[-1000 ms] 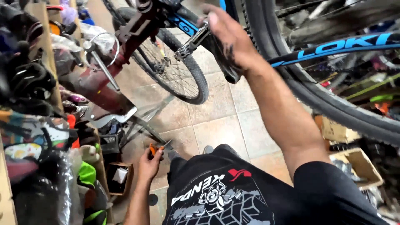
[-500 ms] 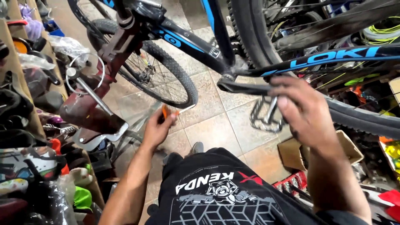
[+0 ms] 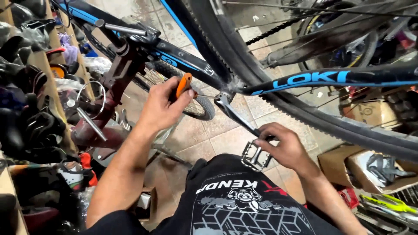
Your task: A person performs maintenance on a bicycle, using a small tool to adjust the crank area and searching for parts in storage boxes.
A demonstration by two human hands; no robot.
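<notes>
Left hand (image 3: 163, 104) clenched an orange-handled tool (image 3: 184, 84), tip hidden near the black crank arm (image 3: 235, 115). Right hand (image 3: 283, 146) gripped the metal cage pedal (image 3: 254, 156); fingers partly covered it.

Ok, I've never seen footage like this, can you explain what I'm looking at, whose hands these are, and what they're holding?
The camera sits on a person's head and looks down at their own two hands, so you see what they see. A black and blue bicycle is raised in a dark red repair stand over a tiled floor. The left hand grips an orange-handled tool near the crank arm. The right hand holds the metal pedal. Cardboard boxes lie at right.
</notes>
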